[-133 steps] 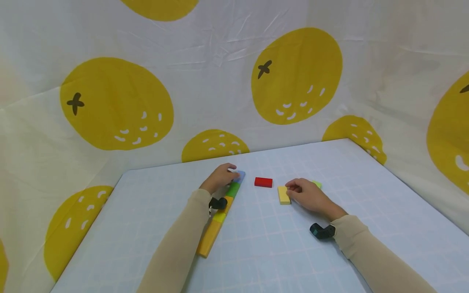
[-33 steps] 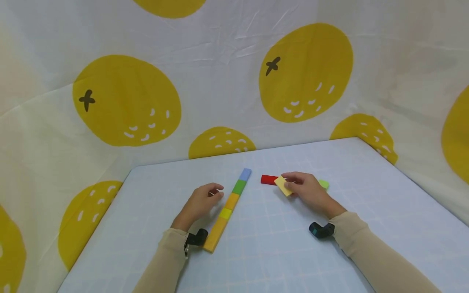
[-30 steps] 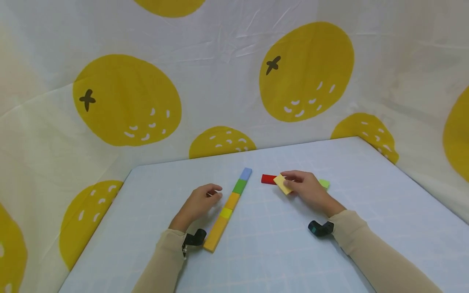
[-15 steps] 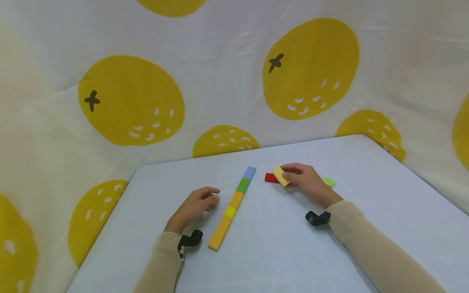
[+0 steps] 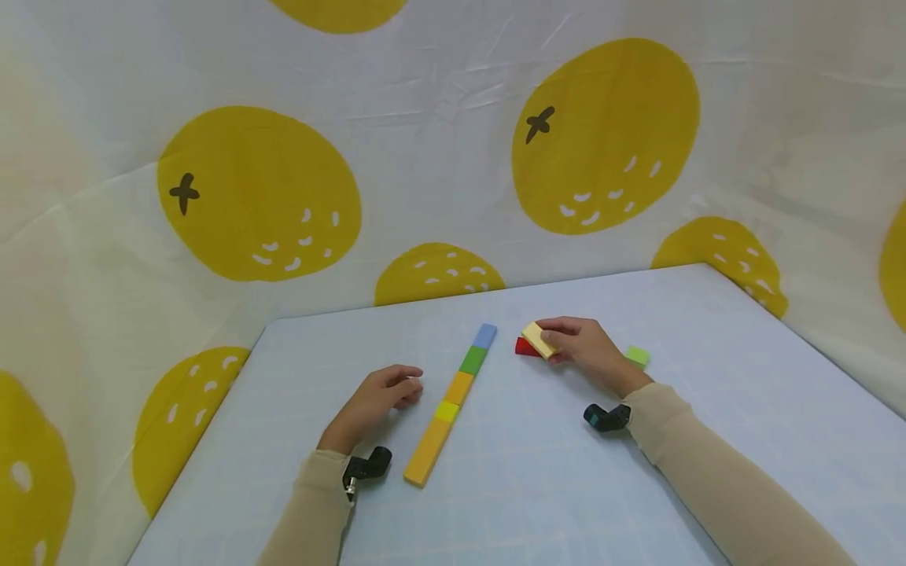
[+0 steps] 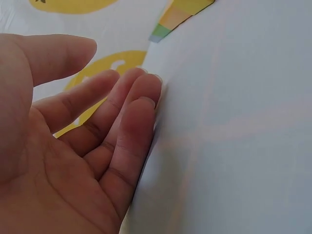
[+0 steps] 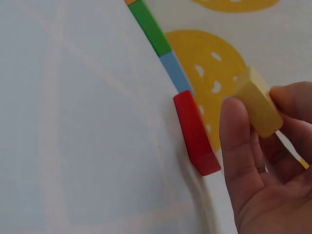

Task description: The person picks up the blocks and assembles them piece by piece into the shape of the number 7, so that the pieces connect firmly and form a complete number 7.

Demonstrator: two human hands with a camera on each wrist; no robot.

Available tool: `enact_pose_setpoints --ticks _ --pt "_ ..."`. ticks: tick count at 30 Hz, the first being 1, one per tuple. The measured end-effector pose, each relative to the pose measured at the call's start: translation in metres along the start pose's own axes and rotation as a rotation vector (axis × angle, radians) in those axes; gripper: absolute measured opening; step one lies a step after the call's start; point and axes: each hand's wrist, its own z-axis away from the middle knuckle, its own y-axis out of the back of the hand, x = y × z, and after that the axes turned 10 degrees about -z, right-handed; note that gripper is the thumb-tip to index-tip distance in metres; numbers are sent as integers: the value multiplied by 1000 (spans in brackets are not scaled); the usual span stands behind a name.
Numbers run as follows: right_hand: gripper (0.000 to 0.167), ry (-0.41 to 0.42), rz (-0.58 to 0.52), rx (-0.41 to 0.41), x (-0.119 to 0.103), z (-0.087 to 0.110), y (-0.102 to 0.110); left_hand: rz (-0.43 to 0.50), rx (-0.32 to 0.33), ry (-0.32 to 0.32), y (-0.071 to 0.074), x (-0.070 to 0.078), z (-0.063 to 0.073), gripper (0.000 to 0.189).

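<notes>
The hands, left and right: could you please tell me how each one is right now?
Left hand: open, holding nothing.
Right hand: closed, holding the pale yellow block.

white sheet (image 5: 439, 157) with yellow fruit print (image 5: 262, 189) behind pale blue, faintly checked tabletop (image 5: 538, 487)

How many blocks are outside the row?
3: pale yellow block in the right hand; red block, partly hidden by it in head view; lime block, right of that hand. More may be hidden.

A pale yellow block (image 5: 539, 340) is held raised, tilted, near a red block (image 7: 194, 129)
</notes>
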Motion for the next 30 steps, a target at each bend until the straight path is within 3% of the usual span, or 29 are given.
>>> enact_pose_setpoints --ticks 23,30 --pt "45 -13 -36 46 -12 -25 -15 19 38 38 -4 -10 -3 28" --pt "40 -9 -76 64 -13 -34 -18 24 40 -4 -7 -10 -3 28"
